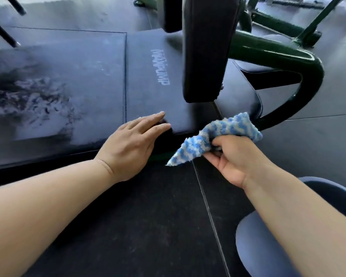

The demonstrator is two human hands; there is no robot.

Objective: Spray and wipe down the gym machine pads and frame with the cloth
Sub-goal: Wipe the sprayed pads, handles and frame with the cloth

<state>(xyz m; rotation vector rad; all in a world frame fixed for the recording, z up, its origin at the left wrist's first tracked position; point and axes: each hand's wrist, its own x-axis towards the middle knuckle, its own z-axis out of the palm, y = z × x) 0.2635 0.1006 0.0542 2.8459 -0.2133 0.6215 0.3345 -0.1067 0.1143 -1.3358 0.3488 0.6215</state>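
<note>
Blue-and-white fluffy cloth (pixel 218 132) sits bunched inside the curled fingers of the right hand (pixel 234 158), which grips it; one ragged end hangs down on the near side of those fingers and another pokes out past them. Just beyond that far end curves a dark green metal frame tube (pixel 288 54); whether cloth and tube touch I cannot tell. Across from the cloth, the left hand (pixel 132 144) lies flat, its fingers (pixel 154 117) straight and close together, resting on the near corner of a flat black padded bench cushion (pixel 88 76) with pale "MAXPUMP" lettering. Ahead of both sets of fingertips stands an upright black vinyl pad (pixel 206 48). Far out past the left wrist, a patch of whitish foamy spray (pixel 28 100) covers the cushion. Dark rubber flooring (pixel 148 216) lies beneath both forearms
</note>
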